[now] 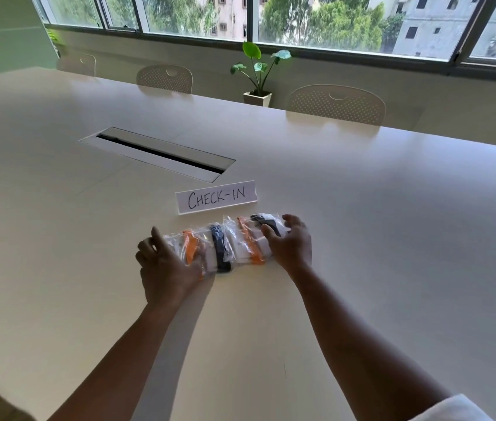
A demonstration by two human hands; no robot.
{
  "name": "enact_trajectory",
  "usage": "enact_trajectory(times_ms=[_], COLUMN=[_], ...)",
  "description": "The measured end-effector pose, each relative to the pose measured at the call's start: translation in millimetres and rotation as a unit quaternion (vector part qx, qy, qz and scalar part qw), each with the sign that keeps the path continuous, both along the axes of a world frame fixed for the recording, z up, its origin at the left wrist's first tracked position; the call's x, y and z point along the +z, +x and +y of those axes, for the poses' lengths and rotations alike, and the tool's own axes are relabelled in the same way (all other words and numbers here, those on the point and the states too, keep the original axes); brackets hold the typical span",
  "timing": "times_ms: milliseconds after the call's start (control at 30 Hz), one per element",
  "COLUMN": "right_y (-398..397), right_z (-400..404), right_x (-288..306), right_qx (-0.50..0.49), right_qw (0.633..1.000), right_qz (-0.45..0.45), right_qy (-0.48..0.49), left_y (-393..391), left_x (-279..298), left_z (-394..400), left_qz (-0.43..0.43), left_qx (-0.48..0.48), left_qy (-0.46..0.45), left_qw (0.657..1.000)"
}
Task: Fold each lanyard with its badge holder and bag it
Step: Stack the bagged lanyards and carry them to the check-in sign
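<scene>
Both hands sit on a row of clear bags on the table (362,238). Left hand (169,265) has loose, spread fingers resting over the leftmost bag (186,247), not really gripping. Right hand (290,243) is much the same, fingers relaxed on the rightmost bag (266,227). Looks like four bags side by side, orange and dark lanyards alternating, each already folded and bagged. Just behind them stands a CHECK-IN sign (216,197). No loose lanyards in sight, so the job seems pretty much finished, just tidying the row.
</scene>
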State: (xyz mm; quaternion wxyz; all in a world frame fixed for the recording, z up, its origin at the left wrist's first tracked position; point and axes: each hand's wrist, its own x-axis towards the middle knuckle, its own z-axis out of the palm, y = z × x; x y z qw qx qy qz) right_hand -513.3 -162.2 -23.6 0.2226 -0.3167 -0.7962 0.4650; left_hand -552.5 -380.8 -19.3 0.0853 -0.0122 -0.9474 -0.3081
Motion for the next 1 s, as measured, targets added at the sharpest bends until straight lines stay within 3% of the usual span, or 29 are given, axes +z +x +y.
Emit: enact_trajectory(times_ms=[133, 367, 633, 800, 1000], right_y=[16.0, 19.9, 13.7, 18.5, 24.6], right_z=[-10.8, -19.7, -20.2, -22.6, -24.6], right_x=[-13.1, -19.8, -22.8, -20.9, -22.2], right_qx=[0.035, 0.127, 0.153, 0.134, 0.152], right_qw=[0.987, 0.94, 0.923, 0.934, 0.924], right_qz=[-0.028, -0.117, -0.163, -0.132, -0.125], right_qy=[0.152, 0.293, 0.314, 0.304, 0.327], left_y=[16.6, 12.5, 3.4, 7.0, 10.6], left_x=[-15.3, -27.3, -27.8, -24.1, -27.9], left_z=[3.5, 11.3, 20.1, 21.8, 21.7], left_qz=[0.113, 0.088, 0.087, 0.119, 0.129], left_qx=[-0.064, -0.143, -0.148, -0.133, -0.141], left_qy=[-0.071, -0.113, -0.139, -0.172, -0.105], left_qw=[0.989, 0.979, 0.975, 0.969, 0.976])
